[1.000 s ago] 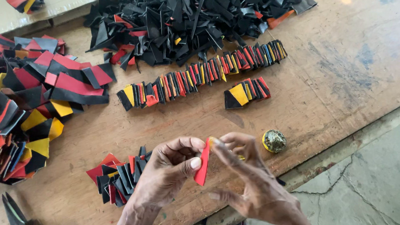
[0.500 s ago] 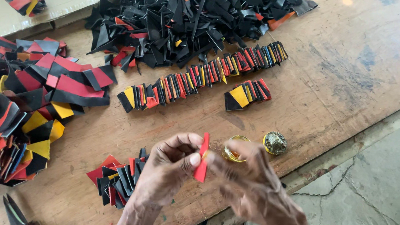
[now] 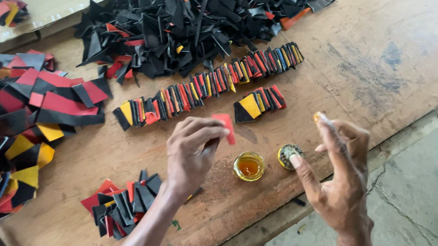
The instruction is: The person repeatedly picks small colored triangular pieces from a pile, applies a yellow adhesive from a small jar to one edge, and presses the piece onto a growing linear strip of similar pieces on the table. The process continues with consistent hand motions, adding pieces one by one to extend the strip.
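worn, rough wooden table [image 3: 393, 59]; glossy amber glue pot [image 3: 249, 166]

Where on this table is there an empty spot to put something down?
Bare wood lies at the far right of the table, beyond the short row of folded pieces. Crowded: the black pile, the heaps at left, and around the small open tin.

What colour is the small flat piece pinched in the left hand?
Red: the small flat piece in the left hand, seen in the head view.

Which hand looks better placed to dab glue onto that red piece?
Probably the right hand: its raised fingertip carries amber glue, beside the open pot. The left hand already pinches the red piece.
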